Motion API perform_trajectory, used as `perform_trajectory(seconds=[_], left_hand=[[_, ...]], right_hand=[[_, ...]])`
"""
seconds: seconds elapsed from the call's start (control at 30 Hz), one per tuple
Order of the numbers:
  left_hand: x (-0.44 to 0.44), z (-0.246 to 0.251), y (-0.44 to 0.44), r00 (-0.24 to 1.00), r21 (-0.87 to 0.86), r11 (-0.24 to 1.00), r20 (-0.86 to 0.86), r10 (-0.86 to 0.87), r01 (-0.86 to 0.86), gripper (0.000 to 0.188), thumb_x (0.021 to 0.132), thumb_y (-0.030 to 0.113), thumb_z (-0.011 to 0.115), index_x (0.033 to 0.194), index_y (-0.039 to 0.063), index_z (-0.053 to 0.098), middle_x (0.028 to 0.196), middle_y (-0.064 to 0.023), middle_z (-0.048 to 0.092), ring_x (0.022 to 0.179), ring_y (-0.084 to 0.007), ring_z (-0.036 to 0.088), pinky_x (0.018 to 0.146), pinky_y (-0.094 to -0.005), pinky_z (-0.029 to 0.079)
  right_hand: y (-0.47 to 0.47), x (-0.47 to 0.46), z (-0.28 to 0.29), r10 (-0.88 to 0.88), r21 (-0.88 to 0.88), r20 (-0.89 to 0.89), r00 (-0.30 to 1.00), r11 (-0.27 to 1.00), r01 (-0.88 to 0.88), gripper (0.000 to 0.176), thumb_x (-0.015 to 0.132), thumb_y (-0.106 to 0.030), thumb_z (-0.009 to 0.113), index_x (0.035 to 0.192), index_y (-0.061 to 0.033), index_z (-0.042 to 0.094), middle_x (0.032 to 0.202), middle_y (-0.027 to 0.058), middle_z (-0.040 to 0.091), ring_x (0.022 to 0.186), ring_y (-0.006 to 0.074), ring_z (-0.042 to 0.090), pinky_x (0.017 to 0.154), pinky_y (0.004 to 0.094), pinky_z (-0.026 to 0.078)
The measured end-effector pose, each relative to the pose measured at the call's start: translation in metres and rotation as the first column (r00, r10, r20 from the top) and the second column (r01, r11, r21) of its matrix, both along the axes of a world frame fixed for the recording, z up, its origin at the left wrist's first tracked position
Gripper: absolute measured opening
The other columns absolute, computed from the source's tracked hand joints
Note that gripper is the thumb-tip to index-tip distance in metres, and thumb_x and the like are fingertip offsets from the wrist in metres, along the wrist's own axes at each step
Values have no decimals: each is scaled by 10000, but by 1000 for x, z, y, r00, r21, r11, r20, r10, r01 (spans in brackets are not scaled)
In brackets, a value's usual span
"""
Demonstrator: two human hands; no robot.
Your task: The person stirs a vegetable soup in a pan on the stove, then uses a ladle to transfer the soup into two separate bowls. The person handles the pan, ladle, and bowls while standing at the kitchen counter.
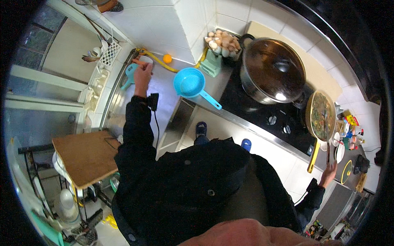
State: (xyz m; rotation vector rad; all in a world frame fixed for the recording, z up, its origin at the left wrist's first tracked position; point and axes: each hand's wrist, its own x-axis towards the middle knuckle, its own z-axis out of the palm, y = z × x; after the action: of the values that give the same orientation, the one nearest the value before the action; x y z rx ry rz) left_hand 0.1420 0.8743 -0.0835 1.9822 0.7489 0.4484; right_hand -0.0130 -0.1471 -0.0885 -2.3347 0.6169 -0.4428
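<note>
My left hand (143,77) is over the steel counter at the left, by a turquoise handled tool (130,73), an orange-brown item and a pale round dish; whether it grips anything is unclear. My right hand (330,172) is at the far right, at the end of a dark utensil handle (328,150) that reaches into a yellow-handled pan (321,117) of greens; its grip is too small to make out. A large lidded steel pot (272,70) stands on the black cooktop (255,113). Between the pot and my left hand lies a blue plastic ladle (189,82).
A bowl of eggs (223,43) sits beside the pot on a pale green scale (211,63). A yellow hose (158,61) runs along the wall past an orange fruit (167,58). Bowls and seasoning containers (354,132) crowd the right counter. A wooden board (86,156) lies on a rack.
</note>
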Motion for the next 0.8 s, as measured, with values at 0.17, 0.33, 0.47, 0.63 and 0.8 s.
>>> perform_trajectory(seconds=[0.17,0.33,0.47,0.63,0.8], left_hand=[[93,-75,165,966,481,867,-257,-2,129,424,838,417,705,1075,66,698,842,-163,709,739,-331,677,681,-425,526],[152,-135,277,690,644,253,-639,-341,722,830,647,600,777,1329,168,582,1044,-127,704,885,-337,685,766,-460,548],[201,-181,326,607,552,258,-754,-249,792,603,773,454,693,1301,184,583,1127,-151,680,995,-358,662,841,-473,534],[239,-222,370,543,520,171,-828,-137,837,348,970,242,458,1195,17,600,1088,-217,675,937,-375,667,819,-493,528],[253,-244,391,406,406,-10,-914,12,914,370,950,293,537,1160,-1,616,868,-159,702,822,-308,688,745,-433,553]], right_hand=[[63,-93,53,-336,-280,146,931,888,364,432,978,-117,554,1383,18,488,1342,191,586,1182,273,590,1022,411,451],[133,-183,46,-563,-432,-148,813,776,459,293,936,-237,586,1074,9,663,940,115,695,837,233,653,735,357,517],[213,-246,-11,-470,677,-343,813,477,561,208,947,-221,598,999,-24,640,854,97,665,689,214,614,557,333,499],[321,-205,-68,-66,669,-538,840,573,474,246,929,-256,642,865,-19,655,786,116,687,574,213,595,503,353,475],[380,-84,-56,96,145,-746,659,989,20,318,895,-280,630,776,11,683,679,111,682,600,215,666,586,369,533]])
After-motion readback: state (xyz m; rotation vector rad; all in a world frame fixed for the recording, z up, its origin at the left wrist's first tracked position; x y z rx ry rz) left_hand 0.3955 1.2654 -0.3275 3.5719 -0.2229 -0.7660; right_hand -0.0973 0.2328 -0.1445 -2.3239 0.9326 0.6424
